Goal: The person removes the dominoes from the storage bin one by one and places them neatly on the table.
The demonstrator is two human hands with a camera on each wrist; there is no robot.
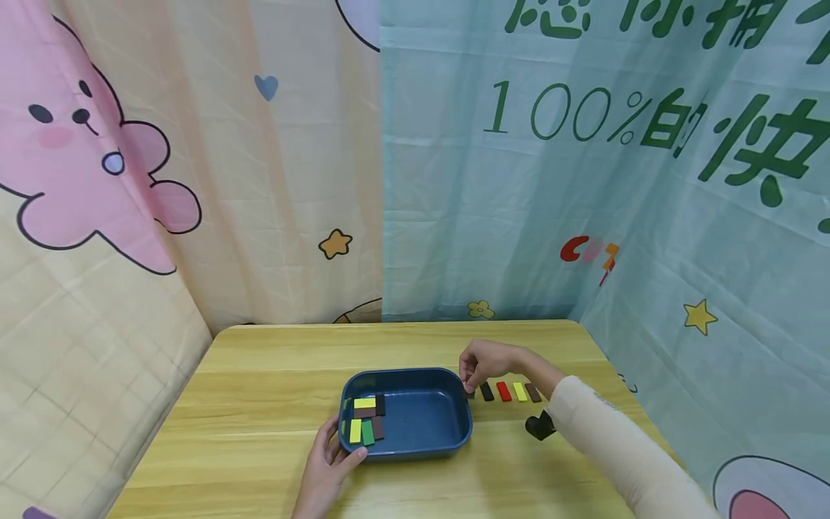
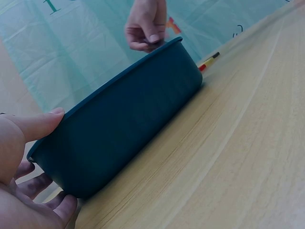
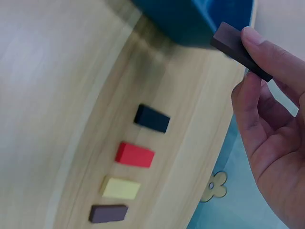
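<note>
Head view: right fingers (image 1: 475, 376) pinch a brown block (image 3: 238, 49); left fingers (image 1: 326, 432) grip the blue bin (image 1: 424, 425).

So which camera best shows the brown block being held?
The right wrist view: the brown block appears large, mostly uncovered by the fingers. The head view shows just a small dark piece; the left wrist view, a dark sliver.
</note>
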